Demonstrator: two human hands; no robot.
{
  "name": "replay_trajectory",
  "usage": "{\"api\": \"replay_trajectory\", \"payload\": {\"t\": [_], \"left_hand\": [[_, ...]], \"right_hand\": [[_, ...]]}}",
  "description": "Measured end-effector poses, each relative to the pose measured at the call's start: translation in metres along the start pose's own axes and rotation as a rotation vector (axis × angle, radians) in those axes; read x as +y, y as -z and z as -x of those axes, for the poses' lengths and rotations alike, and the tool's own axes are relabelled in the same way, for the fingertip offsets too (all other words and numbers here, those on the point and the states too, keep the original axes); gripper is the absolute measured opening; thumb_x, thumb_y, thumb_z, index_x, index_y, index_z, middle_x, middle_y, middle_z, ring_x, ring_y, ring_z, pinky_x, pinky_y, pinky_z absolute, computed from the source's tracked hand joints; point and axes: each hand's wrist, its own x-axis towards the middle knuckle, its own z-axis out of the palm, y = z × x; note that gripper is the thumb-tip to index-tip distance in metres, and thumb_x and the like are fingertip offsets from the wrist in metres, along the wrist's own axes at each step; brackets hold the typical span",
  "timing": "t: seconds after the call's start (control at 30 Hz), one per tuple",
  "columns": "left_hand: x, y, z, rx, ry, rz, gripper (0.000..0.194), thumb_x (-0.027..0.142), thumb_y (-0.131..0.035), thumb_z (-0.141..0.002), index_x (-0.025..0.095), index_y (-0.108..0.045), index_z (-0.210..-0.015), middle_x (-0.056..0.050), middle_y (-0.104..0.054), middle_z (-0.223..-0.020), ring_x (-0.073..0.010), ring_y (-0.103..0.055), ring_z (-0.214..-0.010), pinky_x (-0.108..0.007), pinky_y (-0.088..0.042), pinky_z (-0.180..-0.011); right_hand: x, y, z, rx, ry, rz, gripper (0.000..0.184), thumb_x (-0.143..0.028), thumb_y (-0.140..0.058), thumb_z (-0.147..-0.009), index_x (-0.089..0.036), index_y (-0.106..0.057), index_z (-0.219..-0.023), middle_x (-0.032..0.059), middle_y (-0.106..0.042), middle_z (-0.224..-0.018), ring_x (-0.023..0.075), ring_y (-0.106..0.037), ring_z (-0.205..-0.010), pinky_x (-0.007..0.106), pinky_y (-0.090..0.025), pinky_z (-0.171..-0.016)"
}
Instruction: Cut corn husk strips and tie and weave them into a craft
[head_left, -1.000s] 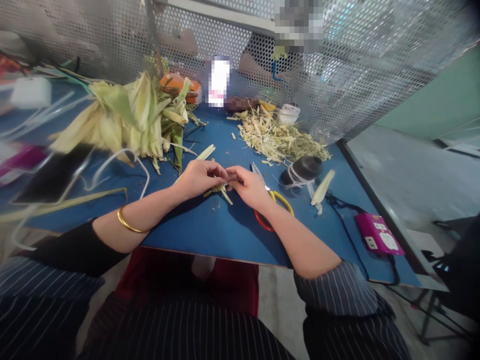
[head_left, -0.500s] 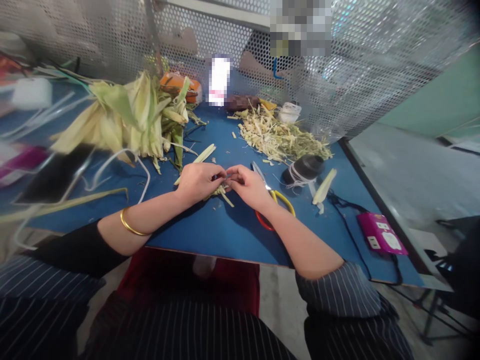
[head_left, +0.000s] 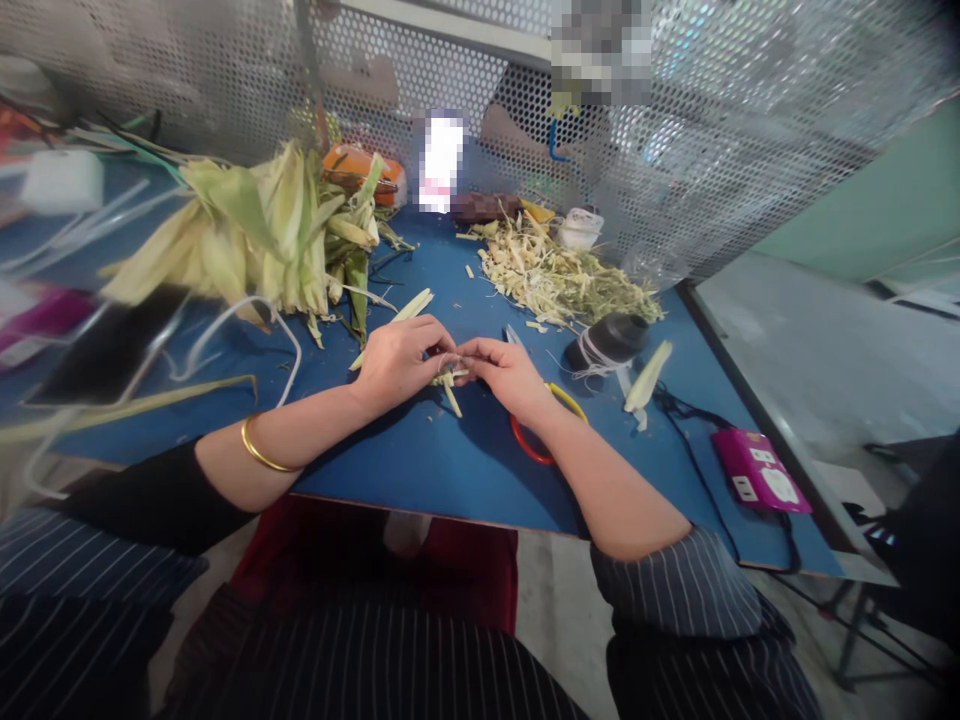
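My left hand (head_left: 401, 362) and my right hand (head_left: 506, 375) meet at the middle of the blue table, both with fingers pinched. Between the fingertips is a small bundle of corn husk strips (head_left: 451, 388), its loose ends pointing down and toward me. Fingers cover the rest of it. A pale husk leaf (head_left: 414, 305) lies just behind my left hand. Scissors (head_left: 570, 400) with red and yellow handles rest partly under my right hand and wrist. Right of them, a dark spool (head_left: 616, 338) wound with white thread lies on its side.
Corn husks (head_left: 255, 230) are heaped at the back left, husk scraps (head_left: 547, 270) at the back right. A purple power strip (head_left: 761, 470) lies near the right edge, a dark tablet-like thing (head_left: 109, 350) at left. Behind the perforated metal screen (head_left: 420, 70) sits another person.
Both hands stay together over the husk bundle. My right hand has turned slightly and its fingers have shifted. The bundle's loose ends now hang more downward.
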Motion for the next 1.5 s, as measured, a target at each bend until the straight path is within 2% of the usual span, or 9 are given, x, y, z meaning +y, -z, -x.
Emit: {"api": "replay_trajectory", "payload": {"t": [0.2, 0.47, 0.63, 0.77, 0.87, 1.0, 1.2, 1.33, 1.5], "left_hand": [[0.002, 0.001, -0.001, -0.017, 0.018, 0.019, 0.012, 0.028, -0.063, -0.08, 0.019, -0.066, -0.075, -0.003, -0.065, -0.077, -0.0136, -0.057, -0.071, -0.026, -0.042, -0.066], [0.001, 0.0, -0.001, -0.005, 0.031, 0.07, 0.008, 0.023, -0.063, -0.079, 0.019, -0.068, -0.074, -0.002, -0.067, -0.08, -0.0139, -0.058, -0.072, -0.026, -0.043, -0.068], [-0.003, 0.001, -0.002, -0.013, 0.064, 0.085, 0.012, 0.026, -0.059, -0.082, 0.02, -0.07, -0.078, -0.003, -0.069, -0.082, -0.0157, -0.061, -0.077, -0.028, -0.044, -0.071], [-0.006, 0.003, -0.004, -0.028, 0.1, -0.009, 0.013, 0.027, -0.058, -0.082, 0.019, -0.066, -0.075, -0.003, -0.068, -0.078, -0.0158, -0.059, -0.072, -0.028, -0.041, -0.065], [-0.01, 0.003, -0.005, -0.063, 0.144, -0.106, 0.013, 0.027, -0.058, -0.08, 0.019, -0.064, -0.072, -0.003, -0.066, -0.075, -0.0156, -0.055, -0.066, -0.029, -0.037, -0.06], [-0.018, -0.001, -0.004, -0.113, 0.19, -0.161, 0.013, 0.027, -0.057, -0.079, 0.02, -0.063, -0.069, -0.003, -0.064, -0.068, -0.0149, -0.052, -0.06, -0.029, -0.033, -0.055], [-0.018, -0.004, -0.005, -0.156, 0.237, -0.111, 0.012, 0.027, -0.057, -0.078, 0.02, -0.064, -0.07, -0.002, -0.061, -0.065, -0.0145, -0.05, -0.059, -0.029, -0.032, -0.055], [-0.017, -0.004, -0.006, -0.116, 0.282, 0.052, 0.015, 0.03, -0.061, -0.076, 0.018, -0.063, -0.067, -0.001, -0.059, -0.061, -0.0131, -0.048, -0.056, -0.028, -0.035, -0.054], [-0.012, -0.003, -0.006, -0.077, 0.343, 0.489, 0.022, 0.035, -0.065, -0.074, 0.015, -0.057, -0.067, -0.004, -0.066, -0.074, -0.0097, -0.051, -0.057, -0.025, -0.039, -0.053]], "right_hand": [[0.001, 0.0, 0.002, 0.03, 0.033, 0.095, 0.007, -0.025, -0.065, -0.075, -0.019, -0.066, -0.079, -0.0014, -0.066, -0.073, 0.0108, -0.062, -0.065, 0.028, -0.05, -0.071], [0.003, 0.004, 0.0, 0.068, 0.056, 0.174, 0.006, -0.025, -0.06, -0.078, -0.019, -0.061, -0.074, -0.0022, -0.063, -0.067, 0.0115, -0.059, -0.063, 0.027, -0.045, -0.064], [0.003, 0.014, -0.001, 0.161, 0.062, 0.432, 0.007, -0.022, -0.058, -0.078, -0.02, -0.06, -0.072, -0.0023, -0.061, -0.062, 0.0126, -0.055, -0.059, 0.027, -0.041, -0.06], [0.006, 0.023, -0.002, 0.282, 0.038, 0.564, 0.007, -0.021, -0.057, -0.076, -0.021, -0.059, -0.07, -0.0022, -0.06, -0.06, 0.014, -0.055, -0.06, 0.029, -0.039, -0.061], [0.008, 0.026, -0.003, 0.343, -0.004, 0.406, 0.006, -0.022, -0.057, -0.075, -0.02, -0.057, -0.069, -0.003, -0.057, -0.058, 0.0132, -0.055, -0.058, 0.028, -0.038, -0.059], [0.004, 0.022, -0.003, 0.293, -0.068, 0.053, 0.005, -0.023, -0.057, -0.073, -0.019, -0.056, -0.071, -0.0031, -0.056, -0.058, 0.011, -0.054, -0.058, 0.024, -0.037, -0.054], [-0.004, 0.014, -0.001, 0.11, -0.127, -0.346, 0.011, -0.026, -0.06, -0.073, -0.019, -0.052, -0.076, 0.0043, -0.067, -0.098, 0.0084, -0.056, -0.061, 0.023, -0.041, -0.055], [-0.004, 0.014, -0.001, 0.083, -0.154, -0.377, 0.013, -0.028, -0.058, -0.074, -0.021, -0.049, -0.079, 0.001, -0.066, -0.083, 0.0081, -0.052, -0.054, 0.023, -0.039, -0.05], [-0.002, 0.012, -0.001, 0.094, -0.163, -0.337, 0.013, -0.028, -0.059, -0.073, -0.02, -0.049, -0.077, -0.0033, -0.058, -0.069, 0.0077, -0.051, -0.051, 0.022, -0.037, -0.049]]}}
